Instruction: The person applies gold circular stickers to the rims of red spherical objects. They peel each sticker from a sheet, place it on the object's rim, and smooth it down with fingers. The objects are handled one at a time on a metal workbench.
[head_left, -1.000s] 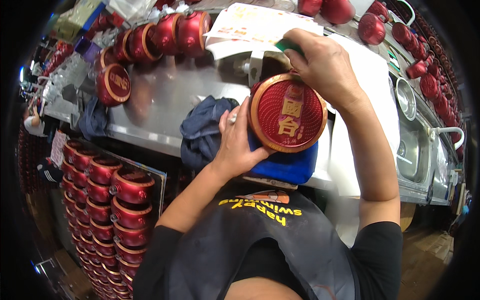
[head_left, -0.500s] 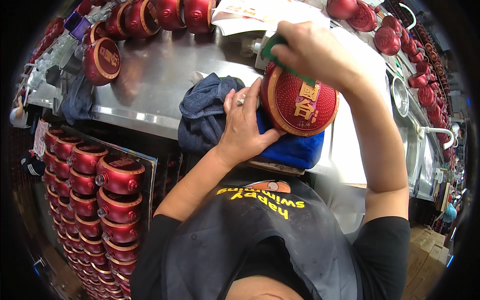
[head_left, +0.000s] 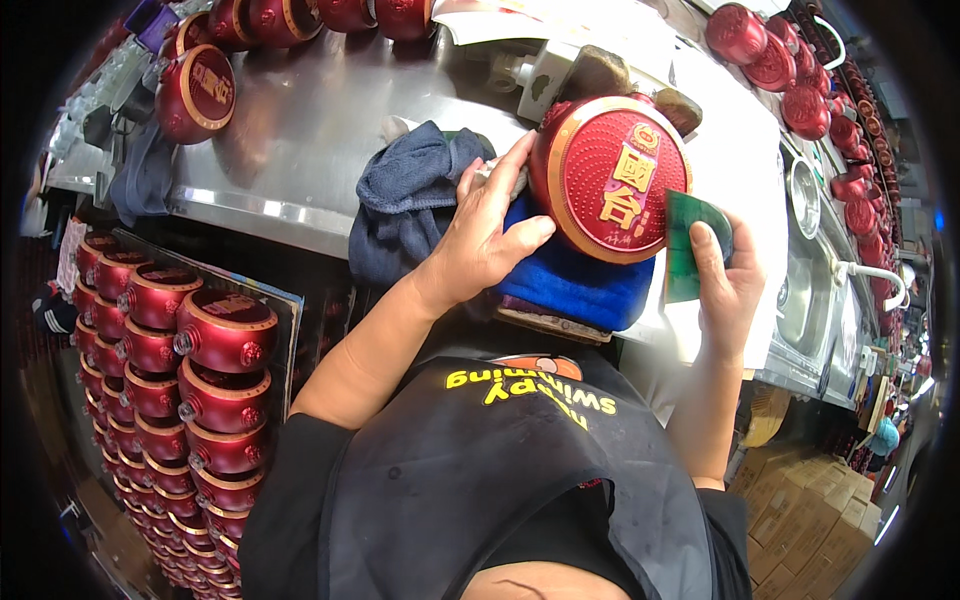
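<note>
Red drum-shaped bottle (head_left: 610,185) sits on the blue cloth (head_left: 590,282), lettered face turned up and tilted. Left hand (head_left: 475,240): above and left of the blue cloth, fingers spread along the bottle's side, thumb apart, not wrapped round it; whether every fingertip touches cannot be told. Right hand (head_left: 737,275): right of the blue cloth, pinching a green flat pad (head_left: 694,250) between thumb and fingers; pad edge beside the bottle's rim, contact unclear.

Risks (judged): bottle could roll or swivel if pushed from the right, since the left hand only braces one side. Blue cloth might creep if pressed hard sideways. Pad edge, held steeply, could mark the red finish.

Surface: steel counter (head_left: 300,165), shiny, left of the blue cloth; dark blue towel (head_left: 410,205) bunched just beside it; white sheet (head_left: 745,165) to its right.

Room: stacked bottles (head_left: 225,330) lower left of the blue cloth; sink (head_left: 797,300) right, well apart; cardboard boxes (head_left: 815,510) lower right.
</note>
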